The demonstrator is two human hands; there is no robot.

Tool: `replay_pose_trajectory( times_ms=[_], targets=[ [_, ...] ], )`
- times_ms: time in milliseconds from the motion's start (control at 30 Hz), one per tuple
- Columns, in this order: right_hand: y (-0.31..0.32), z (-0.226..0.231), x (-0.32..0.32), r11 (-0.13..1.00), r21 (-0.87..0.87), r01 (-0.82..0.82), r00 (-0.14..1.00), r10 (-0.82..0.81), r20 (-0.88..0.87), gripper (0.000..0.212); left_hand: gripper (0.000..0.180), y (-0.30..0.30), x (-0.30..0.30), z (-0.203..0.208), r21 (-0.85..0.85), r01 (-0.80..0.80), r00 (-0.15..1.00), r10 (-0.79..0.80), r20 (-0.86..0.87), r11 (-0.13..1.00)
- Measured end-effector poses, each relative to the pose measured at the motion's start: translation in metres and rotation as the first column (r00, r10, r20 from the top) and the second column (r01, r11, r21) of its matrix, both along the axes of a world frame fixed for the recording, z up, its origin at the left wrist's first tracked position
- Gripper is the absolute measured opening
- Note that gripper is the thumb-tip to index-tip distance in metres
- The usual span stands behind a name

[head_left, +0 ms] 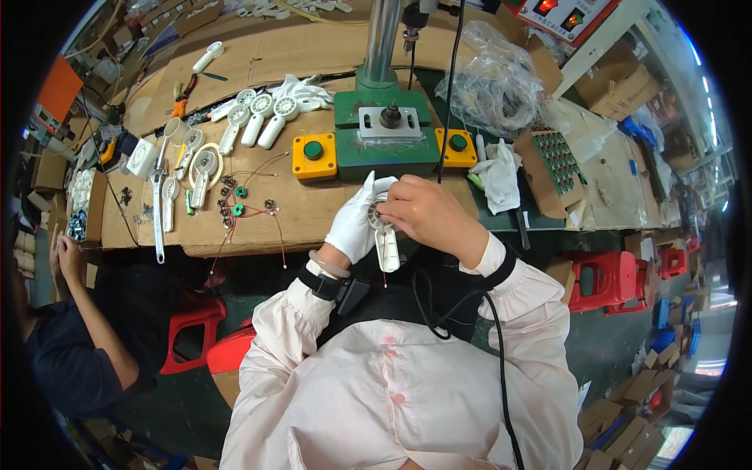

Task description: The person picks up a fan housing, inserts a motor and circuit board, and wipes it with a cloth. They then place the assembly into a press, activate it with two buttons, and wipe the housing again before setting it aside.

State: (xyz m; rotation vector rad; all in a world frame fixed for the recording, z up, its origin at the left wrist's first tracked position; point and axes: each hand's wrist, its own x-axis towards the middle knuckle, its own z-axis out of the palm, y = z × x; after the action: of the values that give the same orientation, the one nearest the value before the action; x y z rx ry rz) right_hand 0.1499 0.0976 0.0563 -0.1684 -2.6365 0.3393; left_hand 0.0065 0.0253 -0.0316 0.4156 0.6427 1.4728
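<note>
Holds white fan housing (386,244) at centre with gloved left hand (355,225) at nine o'clock, fingers curled about its rounded end. Has bare right hand (431,217) at three, fingertips bunched over that end; cannot tell whether pinching anything. Includes, beyond, green press base (388,153) at twelve, white fans (261,108) at ten.

Press (352,118) between two button boxes (319,169)

Before the press, the hands (440,213) hold a fan casing (388,249). On the surface (305,215), more casings (256,124) lie left, some behind wired parts (238,210). Right lie a cloth (500,182) and a box (536,185) of circuit boards (558,160), a plastic bag (497,82) behind them.
</note>
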Motion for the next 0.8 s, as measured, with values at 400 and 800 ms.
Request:
replay_pose_trajectory(
  times_ms=[400, 800],
  targets=[
    [0.000, -0.005, 0.002, 0.999, 0.036, 0.034, 0.998, -0.032, -0.052, 0.012, 0.046, -0.002, -0.002, 0.003, 0.009, 0.021, 0.998, -0.022, 0.065, 1.000],
    [0.053, -0.008, 0.137, 0.469, 0.015, 0.883, 0.461, -0.862, -0.209, 0.014, 0.056, -0.002, 0.004, 0.027, -0.067, 0.035, 0.994, -0.028, 0.102, 0.997]
  ],
)
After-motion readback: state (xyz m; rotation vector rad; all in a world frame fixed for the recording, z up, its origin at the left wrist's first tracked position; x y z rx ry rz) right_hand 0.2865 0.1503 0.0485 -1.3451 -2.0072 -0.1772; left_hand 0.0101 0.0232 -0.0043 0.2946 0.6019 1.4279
